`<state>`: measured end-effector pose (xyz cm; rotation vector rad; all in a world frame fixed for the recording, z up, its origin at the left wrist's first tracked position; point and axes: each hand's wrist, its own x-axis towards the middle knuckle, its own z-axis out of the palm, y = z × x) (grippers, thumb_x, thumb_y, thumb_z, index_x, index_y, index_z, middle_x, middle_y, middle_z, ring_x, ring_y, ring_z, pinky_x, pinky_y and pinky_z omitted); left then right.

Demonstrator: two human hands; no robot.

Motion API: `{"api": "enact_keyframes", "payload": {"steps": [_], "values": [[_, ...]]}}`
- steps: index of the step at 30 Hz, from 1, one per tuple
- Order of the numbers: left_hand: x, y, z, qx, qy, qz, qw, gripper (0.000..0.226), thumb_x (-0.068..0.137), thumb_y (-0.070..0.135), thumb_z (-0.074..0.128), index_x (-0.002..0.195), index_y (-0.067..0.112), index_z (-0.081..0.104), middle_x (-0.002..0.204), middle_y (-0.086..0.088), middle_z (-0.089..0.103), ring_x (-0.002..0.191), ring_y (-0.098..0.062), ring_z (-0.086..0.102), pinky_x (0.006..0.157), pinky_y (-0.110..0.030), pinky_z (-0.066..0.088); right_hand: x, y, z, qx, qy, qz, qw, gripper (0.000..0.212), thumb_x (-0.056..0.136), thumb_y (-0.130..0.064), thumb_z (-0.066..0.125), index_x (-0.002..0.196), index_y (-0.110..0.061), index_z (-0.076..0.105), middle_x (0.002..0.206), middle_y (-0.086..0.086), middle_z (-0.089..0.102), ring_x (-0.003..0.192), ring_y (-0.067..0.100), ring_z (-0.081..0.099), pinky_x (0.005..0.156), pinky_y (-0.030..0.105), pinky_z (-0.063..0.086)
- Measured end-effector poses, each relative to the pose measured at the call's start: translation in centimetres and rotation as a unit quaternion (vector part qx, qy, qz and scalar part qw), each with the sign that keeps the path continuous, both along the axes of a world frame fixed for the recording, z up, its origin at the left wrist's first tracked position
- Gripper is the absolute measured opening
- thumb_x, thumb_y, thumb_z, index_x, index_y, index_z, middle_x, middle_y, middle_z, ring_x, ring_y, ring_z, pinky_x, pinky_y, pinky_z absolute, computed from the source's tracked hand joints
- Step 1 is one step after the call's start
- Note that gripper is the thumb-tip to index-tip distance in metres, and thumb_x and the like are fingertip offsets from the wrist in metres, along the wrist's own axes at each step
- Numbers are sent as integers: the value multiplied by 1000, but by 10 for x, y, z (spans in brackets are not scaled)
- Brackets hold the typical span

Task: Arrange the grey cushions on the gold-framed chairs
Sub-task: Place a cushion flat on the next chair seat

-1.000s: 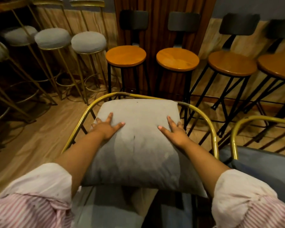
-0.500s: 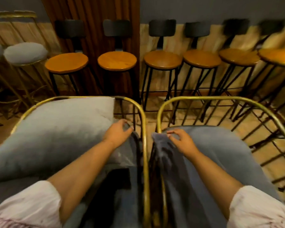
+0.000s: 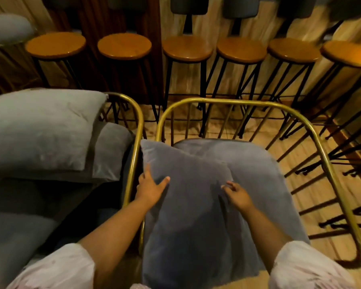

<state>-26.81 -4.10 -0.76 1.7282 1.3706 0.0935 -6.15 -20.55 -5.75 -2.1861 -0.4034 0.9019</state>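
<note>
The grey cushion (image 3: 188,205) lies tilted on the seat of the right-hand gold-framed chair (image 3: 329,163), its far corner poking up beside the left rail and its near edge hanging toward you, so your job is to square it against the backrest. Your left hand (image 3: 149,189) holds its left edge, thumb on top and fingers spread along the side next to the rail; your right hand (image 3: 238,196) rests on its right edge with the fingers loosely curled, and whether they pinch the fabric you cannot tell from here. Lift both edges evenly instead of dragging one corner, since soft filling will likely buckle and twist. Keep your left knuckles off the rail as you swing the cushion. Match the angle of the lighter cushion (image 3: 42,130) already sitting on the neighbouring chair (image 3: 137,126) at your left. The wooden bar stools (image 3: 188,47) behind stay well apart.
</note>
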Motion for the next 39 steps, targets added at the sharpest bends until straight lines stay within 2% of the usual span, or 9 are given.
{"api": "enact_keyframes", "payload": {"steps": [6,14,20,24,26,28,31,35,39], "values": [[10,-10,-26,23,37,19,999,90,87,54,53,151,34,-6,161,-12,1,140,-44,22,108,-54,31,14,3,-34,-28,45,25,998,58,94,-29,54,144,-5,37,152,13,37,139,27,37,111,32,28],[14,-22,-41,80,17,79,994,85,83,62,50,149,44,-1,159,-11,13,137,-41,31,109,-56,33,62,-2,-82,-54,86,59,993,66,95,-43,47,150,-17,23,158,9,24,144,29,27,116,37,21],[4,-38,-54,98,-23,126,987,92,69,80,43,146,49,4,156,-5,29,138,-32,37,109,-55,35,82,-25,-116,-39,168,3,985,76,89,-57,48,152,-24,18,160,6,21,143,33,27,112,49,26],[-10,-60,-61,81,-37,164,982,91,71,79,45,147,48,7,154,-4,33,138,-30,39,111,-52,34,90,-46,-140,-56,247,7,967,108,60,-89,50,148,-31,27,154,4,34,137,34,37,109,53,32],[-14,-71,-63,74,-22,178,981,84,80,70,46,149,44,5,151,-8,38,134,-33,43,110,-45,36,109,-55,-180,-21,266,0,964,124,41,-94,57,146,-32,32,152,4,39,133,32,43,110,54,34],[-12,-83,-60,76,-12,180,981,79,87,61,45,151,40,4,149,-10,42,130,-35,47,103,-39,38,110,-57,-188,7,272,-13,962,127,38,-92,61,145,-27,35,149,7,43,128,33,48,108,54,37],[-1,-95,-45,99,-32,177,979,76,89,58,46,152,37,8,150,-5,41,131,-32,46,99,-36,39,83,-60,-130,27,253,-31,967,124,45,-84,65,146,-19,34,148,11,42,128,35,47,106,51,40],[21,-100,-26,89,-63,154,982,78,84,64,47,150,41,12,152,-3,39,134,-31,44,105,-42,38,95,-81,-100,46,202,-78,975,83,83,-57,58,147,-13,28,149,16,38,131,37,43,96,44,39],[61,-110,-22,47,-116,127,984,79,82,60,55,150,41,18,152,3,40,136,-26,42,106,-34,35,125,-117,-70,94,147,-115,978,81,76,-62,62,141,-18,42,143,10,50,127,36,49,101,46,44]]}}
